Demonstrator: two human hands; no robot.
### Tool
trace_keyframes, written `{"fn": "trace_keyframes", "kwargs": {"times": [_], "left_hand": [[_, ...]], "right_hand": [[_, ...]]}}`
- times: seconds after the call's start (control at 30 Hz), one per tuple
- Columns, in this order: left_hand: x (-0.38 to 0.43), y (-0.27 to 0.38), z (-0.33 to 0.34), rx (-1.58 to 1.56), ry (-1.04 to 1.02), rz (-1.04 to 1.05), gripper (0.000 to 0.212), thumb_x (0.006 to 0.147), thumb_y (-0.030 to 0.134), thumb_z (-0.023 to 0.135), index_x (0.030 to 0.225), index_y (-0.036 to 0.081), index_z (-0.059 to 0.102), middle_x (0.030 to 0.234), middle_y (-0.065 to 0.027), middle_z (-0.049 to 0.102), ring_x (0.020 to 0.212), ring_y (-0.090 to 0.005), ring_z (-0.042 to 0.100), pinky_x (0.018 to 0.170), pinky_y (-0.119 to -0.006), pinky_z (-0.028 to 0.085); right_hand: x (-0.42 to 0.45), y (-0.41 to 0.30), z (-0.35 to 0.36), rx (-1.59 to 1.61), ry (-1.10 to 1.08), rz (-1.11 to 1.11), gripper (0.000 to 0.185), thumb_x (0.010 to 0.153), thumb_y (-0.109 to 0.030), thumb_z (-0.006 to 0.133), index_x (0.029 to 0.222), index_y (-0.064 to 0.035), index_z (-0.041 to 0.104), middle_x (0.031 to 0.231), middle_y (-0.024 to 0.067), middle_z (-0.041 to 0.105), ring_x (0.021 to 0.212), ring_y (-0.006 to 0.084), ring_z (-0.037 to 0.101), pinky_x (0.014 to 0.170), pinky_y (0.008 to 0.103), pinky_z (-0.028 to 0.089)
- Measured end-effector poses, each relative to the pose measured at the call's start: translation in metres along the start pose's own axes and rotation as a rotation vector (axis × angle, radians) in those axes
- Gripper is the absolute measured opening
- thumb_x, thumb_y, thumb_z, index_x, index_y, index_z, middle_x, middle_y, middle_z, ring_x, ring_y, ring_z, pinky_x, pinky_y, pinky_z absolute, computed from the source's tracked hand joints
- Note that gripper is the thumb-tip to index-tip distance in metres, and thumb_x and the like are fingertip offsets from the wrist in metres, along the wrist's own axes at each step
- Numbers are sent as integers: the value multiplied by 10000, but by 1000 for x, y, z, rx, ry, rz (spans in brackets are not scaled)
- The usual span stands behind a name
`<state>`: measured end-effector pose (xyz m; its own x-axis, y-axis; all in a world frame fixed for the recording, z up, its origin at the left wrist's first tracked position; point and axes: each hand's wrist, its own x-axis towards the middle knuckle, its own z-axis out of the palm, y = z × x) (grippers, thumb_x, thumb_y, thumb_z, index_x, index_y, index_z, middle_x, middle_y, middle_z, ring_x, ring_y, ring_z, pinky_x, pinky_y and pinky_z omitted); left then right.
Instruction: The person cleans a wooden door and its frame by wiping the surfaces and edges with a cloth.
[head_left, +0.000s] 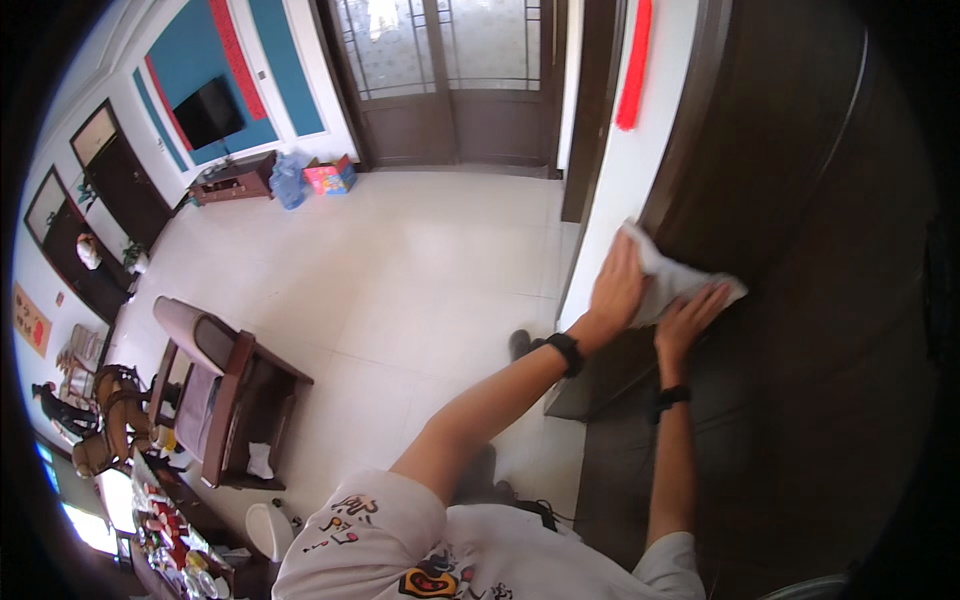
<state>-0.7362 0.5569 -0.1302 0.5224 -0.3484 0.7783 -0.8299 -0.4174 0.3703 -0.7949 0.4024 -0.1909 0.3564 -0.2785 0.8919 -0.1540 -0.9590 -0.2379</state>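
A white cloth (664, 279) lies spread against a dark brown wooden surface (705, 180), which looks like a door or its frame. My left hand (619, 289) holds the cloth's left side, its fingers stretched upward along the edge. On the lower right part of the cloth rests my right hand (694, 315), fingers extended over it and pressing it to the wood. Both wrists wear black bands. Close by the left hand runs a white wall strip (637, 161) with a red paper strip (634, 67) higher up.
A wooden armchair (225, 405) stands to the left on the tiled floor (420, 277). Farther off are double doors (450, 112), a television (208, 112) over a low cabinet (238, 178), and a colourful box (330, 176). A person (88, 251) is near a far doorway. A cluttered table (202, 517) sits lower left.
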Motion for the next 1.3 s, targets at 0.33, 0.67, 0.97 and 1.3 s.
{"fn": "trace_keyframes", "kwargs": {"times": [0.33,0.67,0.97,1.3], "left_hand": [[164,105,-43,332,418,540,577,796,149,532,1291,-138,453,1446,-271,348,1348,-394,344,1133,-439,278],[134,77,-17,172,282,721,464,846,124,495,1268,-69,491,1399,-214,440,1337,-341,385,1114,-425,312],[71,47,12,-51,84,658,458,854,114,478,1284,-42,497,1375,-200,472,1334,-305,398,1119,-410,303],[1,14,-32,157,-403,475,218,813,147,567,998,41,519,953,-99,574,851,-262,603,747,-357,474]], "right_hand": [[232,1,-67,-44,470,-259,578,953,-236,500,1449,-1,319,1542,156,264,1430,350,220,1145,492,178],[220,-1,-65,12,540,-345,729,880,-302,630,1429,46,300,1484,240,322,1366,396,332,1126,481,264],[148,61,-25,-62,353,-236,505,1007,-211,394,1456,-3,289,1519,180,283,1405,344,274,1159,462,236],[46,26,-17,-62,259,-152,708,957,-292,483,1496,19,144,1557,236,127,1442,391,137,1176,485,132]]}}
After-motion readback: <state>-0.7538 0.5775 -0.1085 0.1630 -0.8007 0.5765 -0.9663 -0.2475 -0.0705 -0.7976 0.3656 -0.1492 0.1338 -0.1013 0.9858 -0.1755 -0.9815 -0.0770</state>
